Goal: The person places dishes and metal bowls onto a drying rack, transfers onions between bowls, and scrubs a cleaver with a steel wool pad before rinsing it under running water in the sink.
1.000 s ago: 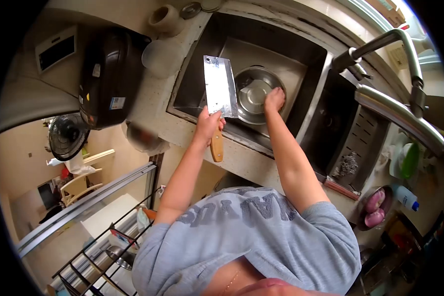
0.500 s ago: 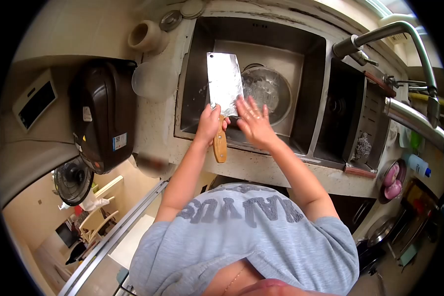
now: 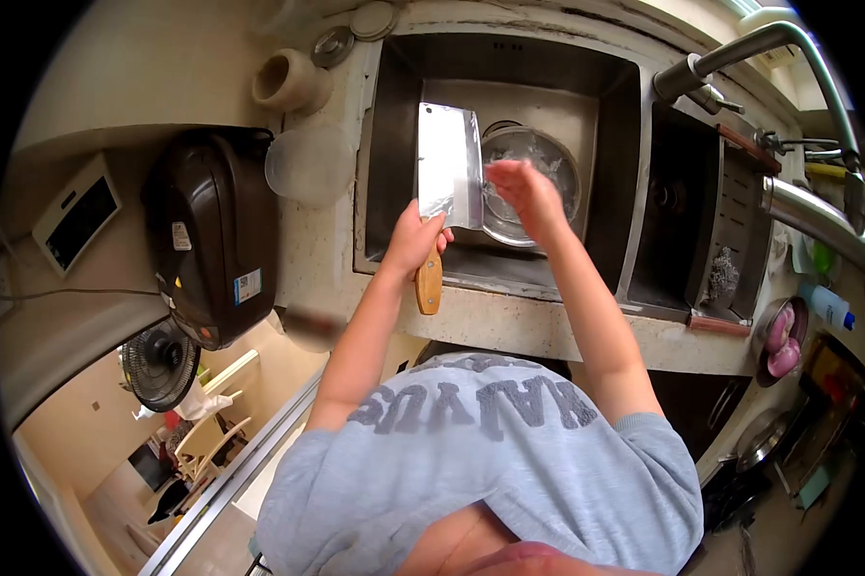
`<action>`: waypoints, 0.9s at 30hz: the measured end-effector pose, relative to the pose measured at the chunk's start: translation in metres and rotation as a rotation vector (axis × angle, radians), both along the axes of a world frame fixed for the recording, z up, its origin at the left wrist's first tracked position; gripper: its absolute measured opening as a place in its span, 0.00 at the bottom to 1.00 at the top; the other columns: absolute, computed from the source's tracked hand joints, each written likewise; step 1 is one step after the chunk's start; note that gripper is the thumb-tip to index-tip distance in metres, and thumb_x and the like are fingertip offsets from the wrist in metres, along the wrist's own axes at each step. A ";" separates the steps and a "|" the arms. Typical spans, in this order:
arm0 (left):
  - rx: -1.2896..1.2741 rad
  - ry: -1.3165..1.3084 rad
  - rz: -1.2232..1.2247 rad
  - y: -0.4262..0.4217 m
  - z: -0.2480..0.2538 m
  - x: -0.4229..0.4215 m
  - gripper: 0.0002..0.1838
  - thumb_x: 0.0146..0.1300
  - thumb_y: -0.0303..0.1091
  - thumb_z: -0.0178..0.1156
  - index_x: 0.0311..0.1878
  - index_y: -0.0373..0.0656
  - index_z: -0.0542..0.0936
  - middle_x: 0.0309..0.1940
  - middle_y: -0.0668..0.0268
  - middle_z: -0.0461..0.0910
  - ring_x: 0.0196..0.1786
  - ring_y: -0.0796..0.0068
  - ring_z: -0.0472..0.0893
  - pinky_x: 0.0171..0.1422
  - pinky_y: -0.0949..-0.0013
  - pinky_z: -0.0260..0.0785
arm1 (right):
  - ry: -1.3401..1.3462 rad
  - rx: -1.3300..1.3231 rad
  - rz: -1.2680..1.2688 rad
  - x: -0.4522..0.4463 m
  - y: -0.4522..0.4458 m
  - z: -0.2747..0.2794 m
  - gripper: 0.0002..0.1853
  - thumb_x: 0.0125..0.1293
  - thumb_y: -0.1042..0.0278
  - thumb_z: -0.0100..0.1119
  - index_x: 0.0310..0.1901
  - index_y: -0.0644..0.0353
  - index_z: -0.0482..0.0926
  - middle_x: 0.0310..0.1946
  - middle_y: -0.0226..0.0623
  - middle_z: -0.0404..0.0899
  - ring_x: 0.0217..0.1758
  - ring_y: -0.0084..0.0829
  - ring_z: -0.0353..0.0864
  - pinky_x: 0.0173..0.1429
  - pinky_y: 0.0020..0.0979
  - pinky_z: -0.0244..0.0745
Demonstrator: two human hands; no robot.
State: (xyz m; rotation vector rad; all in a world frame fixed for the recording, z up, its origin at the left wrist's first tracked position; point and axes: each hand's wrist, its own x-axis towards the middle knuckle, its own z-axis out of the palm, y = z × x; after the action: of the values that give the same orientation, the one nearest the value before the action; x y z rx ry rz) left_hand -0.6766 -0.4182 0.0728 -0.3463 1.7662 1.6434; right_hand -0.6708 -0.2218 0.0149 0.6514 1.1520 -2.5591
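Observation:
A cleaver with a wide, wet, shiny blade and a wooden handle is held over the sink. My left hand is closed round it where the handle meets the blade; the blade points away from me. Just right of the blade, apart from it, my right hand hovers above a metal bowl of water standing in the sink. Its fingers are loosely bent toward the blade, and nothing shows in them. Part of the bowl is hidden behind this hand and the blade.
A curved faucet rises at the back right, by a narrower basin holding a steel scrubber. Left of the sink are a plastic tub, a beige pot and a dark brown appliance. A bowl with pink-purple items stands right.
My right hand has left the blade's lower edge and moved up and right over the bowl. The cleaver stays in my left hand, its blade shifted slightly right in view.

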 end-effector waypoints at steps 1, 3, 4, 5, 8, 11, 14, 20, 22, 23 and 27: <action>0.008 -0.006 -0.031 0.001 0.000 0.000 0.08 0.64 0.31 0.48 0.43 0.39 0.66 0.22 0.64 0.72 0.20 0.83 0.69 0.23 0.79 0.62 | 0.196 0.208 0.149 0.005 -0.008 0.026 0.23 0.70 0.55 0.31 0.52 0.64 0.70 0.52 0.43 0.72 0.55 0.35 0.71 0.64 0.36 0.59; 0.027 -0.017 -0.101 0.006 0.000 -0.001 0.07 0.63 0.31 0.48 0.42 0.40 0.66 0.22 0.65 0.73 0.20 0.83 0.70 0.23 0.80 0.62 | 0.473 0.491 0.449 0.007 -0.017 0.065 0.25 0.70 0.52 0.30 0.59 0.61 0.65 0.59 0.43 0.65 0.61 0.36 0.65 0.66 0.41 0.52; 0.042 -0.022 -0.132 0.009 0.001 -0.001 0.07 0.63 0.30 0.48 0.42 0.40 0.66 0.22 0.65 0.73 0.19 0.84 0.69 0.23 0.80 0.62 | 0.555 0.565 0.602 0.005 -0.018 0.076 0.25 0.70 0.52 0.30 0.62 0.56 0.63 0.62 0.43 0.61 0.66 0.37 0.59 0.69 0.42 0.47; 0.055 -0.025 -0.160 0.010 0.003 0.001 0.07 0.63 0.30 0.48 0.43 0.39 0.67 0.22 0.64 0.73 0.19 0.84 0.69 0.23 0.81 0.62 | 0.708 0.909 0.659 0.002 -0.022 0.049 0.24 0.69 0.52 0.31 0.64 0.48 0.60 0.67 0.39 0.52 0.71 0.39 0.48 0.70 0.47 0.43; 0.089 -0.073 -0.173 0.014 0.019 0.008 0.08 0.62 0.28 0.48 0.44 0.37 0.67 0.23 0.64 0.73 0.18 0.84 0.69 0.24 0.81 0.63 | 0.725 1.377 0.637 -0.031 -0.008 0.015 0.25 0.69 0.51 0.29 0.65 0.47 0.56 0.68 0.34 0.49 0.72 0.40 0.43 0.69 0.52 0.40; 0.058 -0.098 -0.214 0.010 0.027 0.011 0.11 0.61 0.28 0.49 0.45 0.36 0.67 0.23 0.64 0.73 0.19 0.84 0.70 0.24 0.80 0.64 | 0.385 1.369 0.442 -0.055 0.014 -0.021 0.26 0.69 0.50 0.28 0.65 0.52 0.57 0.67 0.40 0.50 0.71 0.41 0.46 0.68 0.54 0.42; 0.037 -0.075 -0.184 0.003 0.031 0.014 0.10 0.61 0.27 0.49 0.45 0.36 0.66 0.23 0.64 0.74 0.18 0.85 0.69 0.24 0.82 0.63 | -0.068 1.086 0.173 -0.055 0.030 -0.078 0.27 0.67 0.49 0.27 0.53 0.58 0.72 0.56 0.48 0.68 0.61 0.49 0.64 0.63 0.49 0.55; 0.039 -0.057 -0.116 -0.010 0.026 0.006 0.12 0.58 0.26 0.53 0.46 0.38 0.67 0.24 0.65 0.75 0.20 0.85 0.70 0.25 0.82 0.63 | -0.730 -0.150 -0.414 -0.016 0.030 -0.145 0.09 0.62 0.73 0.44 0.39 0.66 0.74 0.35 0.44 0.77 0.32 0.32 0.78 0.36 0.33 0.77; -0.038 -0.006 -0.149 -0.009 0.022 0.003 0.13 0.58 0.27 0.53 0.46 0.38 0.67 0.24 0.65 0.75 0.21 0.84 0.71 0.26 0.81 0.64 | -0.428 -0.084 -0.063 -0.012 0.026 -0.077 0.12 0.64 0.66 0.44 0.40 0.65 0.73 0.38 0.43 0.77 0.34 0.29 0.79 0.37 0.29 0.78; -0.100 0.039 -0.187 -0.006 0.022 0.001 0.13 0.58 0.27 0.53 0.46 0.38 0.67 0.24 0.65 0.74 0.21 0.83 0.71 0.26 0.80 0.64 | -0.332 -0.008 0.067 -0.006 0.020 -0.037 0.14 0.65 0.61 0.46 0.41 0.65 0.72 0.39 0.43 0.76 0.34 0.31 0.79 0.37 0.29 0.77; -0.707 0.739 -0.556 0.008 0.022 0.007 0.11 0.53 0.25 0.54 0.41 0.37 0.69 0.25 0.59 0.74 0.25 0.67 0.77 0.28 0.67 0.70 | -0.178 0.237 0.300 0.003 0.002 0.045 0.25 0.64 0.47 0.49 0.46 0.66 0.71 0.43 0.41 0.76 0.42 0.30 0.78 0.42 0.28 0.74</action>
State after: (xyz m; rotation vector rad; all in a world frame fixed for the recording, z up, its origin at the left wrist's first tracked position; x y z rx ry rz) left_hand -0.6699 -0.4102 0.0947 0.4901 2.6529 0.7314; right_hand -0.6678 -0.2200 0.0601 0.6835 1.3850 -2.0932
